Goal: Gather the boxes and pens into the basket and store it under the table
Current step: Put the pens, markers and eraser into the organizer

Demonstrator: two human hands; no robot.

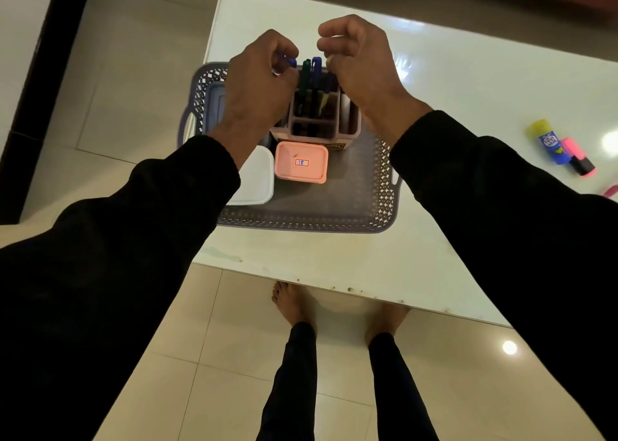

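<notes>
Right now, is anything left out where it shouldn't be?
Yes. A glue stick and a pink highlighter lie on the table, off to the right, outside the basket. Everything else sits inside it.

grey basket (384, 186) sits on white table (468, 106), w/ pen holder (317, 129) inside at its 12 o'clock end, pens (309, 76) standing upright in it. pink box (301, 162) just at holder's 6 o'clock, white box (257, 180) beside it at 9, blue-grey box (214, 106) partly hidden by left arm. left hand (257, 83) pinches a blue pen (290, 62) above holder. right hand (357, 63) curled over holder; can't tell if it holds anything. glue stick (548, 141) & pink highlighter (578, 156) lie at 3 o'clock, well apart from basket.
</notes>
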